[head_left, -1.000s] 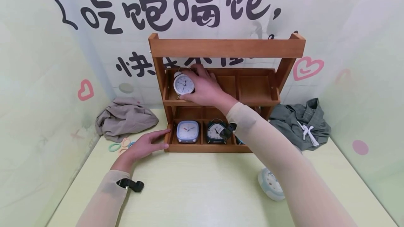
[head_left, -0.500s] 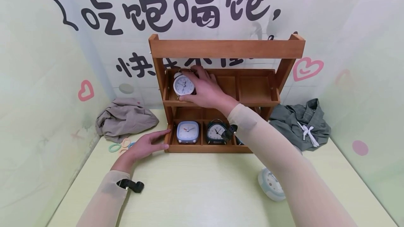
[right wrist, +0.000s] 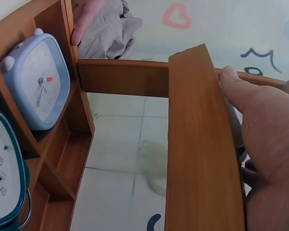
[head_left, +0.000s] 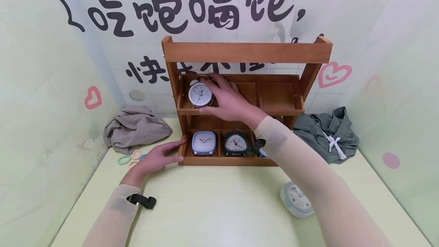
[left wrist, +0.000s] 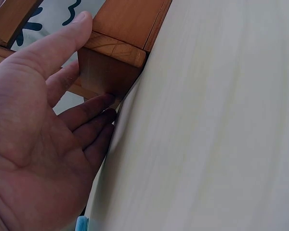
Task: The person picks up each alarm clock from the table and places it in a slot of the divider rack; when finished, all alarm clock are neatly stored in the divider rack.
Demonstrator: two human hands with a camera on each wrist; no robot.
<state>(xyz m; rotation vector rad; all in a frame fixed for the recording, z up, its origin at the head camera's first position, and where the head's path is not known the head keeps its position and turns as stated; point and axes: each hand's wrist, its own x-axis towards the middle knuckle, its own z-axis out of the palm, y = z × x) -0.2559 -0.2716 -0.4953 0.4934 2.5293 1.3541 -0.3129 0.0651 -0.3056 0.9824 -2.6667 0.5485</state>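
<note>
Tabletop bears the rack; left hand, relaxed, touches its end; right hand, slack beside white clock, apparently completes placement; next move calls for withdrawing clear

Pale, black-lettered wall behind light tabletop

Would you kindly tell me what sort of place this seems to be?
Probably a small staged booth: printed walls rise on three sides of a table, and a wooden rack of clocks stands on it.
</note>
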